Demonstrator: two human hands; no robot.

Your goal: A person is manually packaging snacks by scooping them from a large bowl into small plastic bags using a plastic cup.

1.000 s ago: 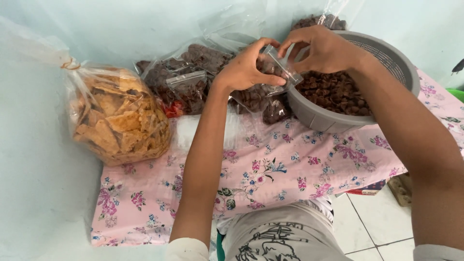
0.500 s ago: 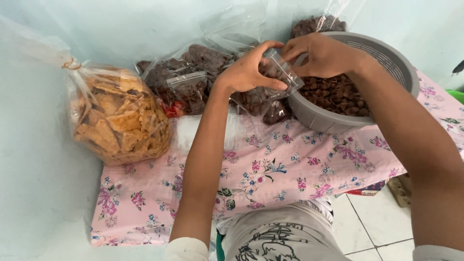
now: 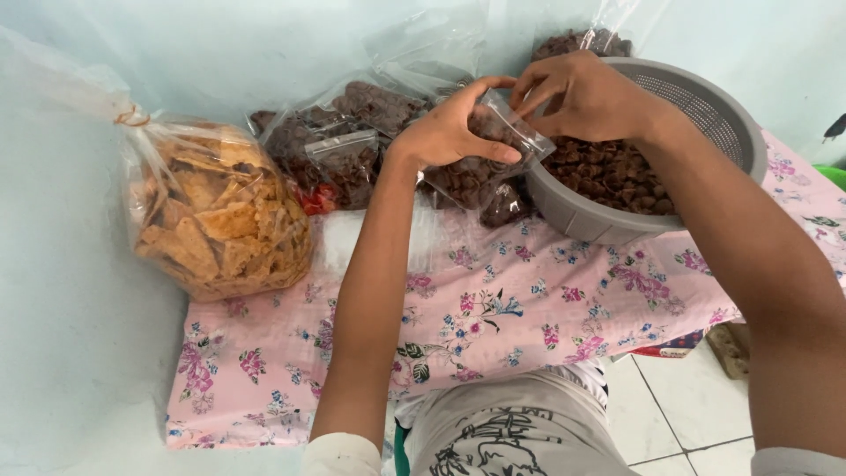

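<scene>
Where your cloth's far left corner lies, one tied clear bag of golden chips (image 3: pixel 216 220). Next right, sealed clear pouches of dark brown snacks (image 3: pixel 339 145). Centre: your left hand (image 3: pixel 449 132) and right hand (image 3: pixel 586 97) pinch a small clear pouch (image 3: pixel 498 141) of brown snacks at the rim of the grey colander (image 3: pixel 705 106), which holds more.

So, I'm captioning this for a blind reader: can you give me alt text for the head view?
Both hands, left hand and right hand, hold a small clear bag of dark brown snacks at the rim of a grey basket holding more of them. Filled small bags and a big bag of golden crackers lie on a pink floral cloth.
</scene>
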